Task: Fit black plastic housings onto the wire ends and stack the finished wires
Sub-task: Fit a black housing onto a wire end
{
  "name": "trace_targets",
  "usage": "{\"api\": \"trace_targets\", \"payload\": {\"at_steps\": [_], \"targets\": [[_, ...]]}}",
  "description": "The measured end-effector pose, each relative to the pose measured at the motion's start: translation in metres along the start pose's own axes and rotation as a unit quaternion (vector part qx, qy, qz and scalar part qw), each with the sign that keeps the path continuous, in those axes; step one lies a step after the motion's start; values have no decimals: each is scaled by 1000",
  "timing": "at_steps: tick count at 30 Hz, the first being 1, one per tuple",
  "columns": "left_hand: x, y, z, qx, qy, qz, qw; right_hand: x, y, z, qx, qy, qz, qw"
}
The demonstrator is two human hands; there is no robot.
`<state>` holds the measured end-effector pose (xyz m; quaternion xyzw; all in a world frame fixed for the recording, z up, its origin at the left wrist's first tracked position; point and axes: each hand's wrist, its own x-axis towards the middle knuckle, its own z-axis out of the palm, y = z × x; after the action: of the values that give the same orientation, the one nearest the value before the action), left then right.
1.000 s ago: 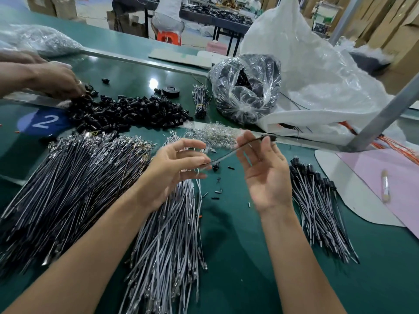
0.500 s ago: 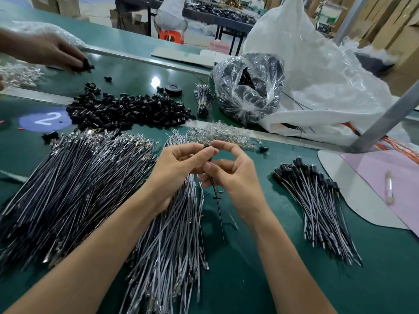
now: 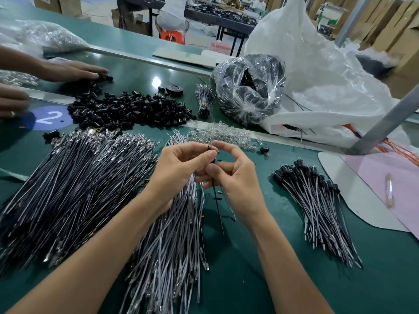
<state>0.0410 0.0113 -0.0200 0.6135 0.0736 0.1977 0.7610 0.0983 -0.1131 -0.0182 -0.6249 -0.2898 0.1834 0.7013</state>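
Black wire (image 3: 217, 207) vanishes into the right hand (image 3: 235, 180).

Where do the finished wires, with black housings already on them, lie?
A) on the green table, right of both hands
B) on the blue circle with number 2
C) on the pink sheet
A: the finished wires fan out on the green table, to the right of the right hand, apart from it.
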Motion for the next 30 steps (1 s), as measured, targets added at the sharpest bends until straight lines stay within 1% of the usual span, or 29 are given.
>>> {"api": "trace_targets", "payload": {"at_steps": [3,8,15,22,25,30], "targets": [[0,2,-2,-48,-2,2,999,0,0,1,-2,-5,0,1000],[1,3,-2,-88,37,17,995,-1,0,0,-11,-8,-1,1000],[2,5,-2,-99,47,25,994,-1,1,2,-9,-9,-4,1000],[1,5,-4,-85,28,41,995,-2,1,1,-5,-1,-10,1000],[2,5,-4,-72,36,47,996,-2,1,1,-10,2,-6,1000],[2,5,-2,-88,51,42,994,-1,1,1,-33,11,-1,999]]}}
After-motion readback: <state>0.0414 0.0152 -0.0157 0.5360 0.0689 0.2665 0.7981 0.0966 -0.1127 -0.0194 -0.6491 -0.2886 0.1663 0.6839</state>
